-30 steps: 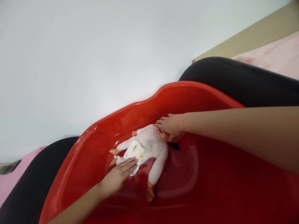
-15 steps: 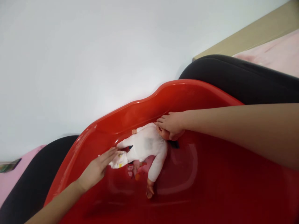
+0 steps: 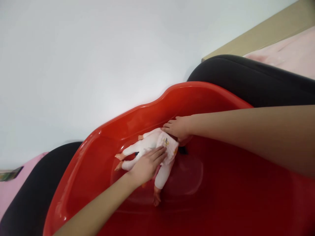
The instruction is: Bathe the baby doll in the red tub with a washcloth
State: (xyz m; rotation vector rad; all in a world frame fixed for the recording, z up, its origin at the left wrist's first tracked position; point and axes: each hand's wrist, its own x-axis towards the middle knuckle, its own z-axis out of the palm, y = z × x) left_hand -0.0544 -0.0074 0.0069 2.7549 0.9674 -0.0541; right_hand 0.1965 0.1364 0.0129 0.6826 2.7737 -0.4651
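A baby doll in a white suit (image 3: 150,141) lies in a red plastic tub (image 3: 137,113), feet to the left and head to the right. My right hand (image 3: 180,127) is closed round the doll's head, which it mostly hides. My left hand (image 3: 150,164) presses a small white cloth (image 3: 168,144) with a yellow and dark print against the doll's upper chest. Its fingers lie together over the cloth's near side. The doll's bare feet (image 3: 119,156) and one hand (image 3: 157,196) show beyond the sleeves and legs.
My knees in black trousers (image 3: 226,75) flank the tub. A pale wall or floor surface (image 3: 98,65) lies beyond its rim. Pink fabric (image 3: 290,49) shows at the right, and a dark flat object (image 3: 11,174) lies at the left edge.
My left hand has moved right with the cloth, from the doll's feet to its upper chest, uncovering the feet. My right hand stays at the head.
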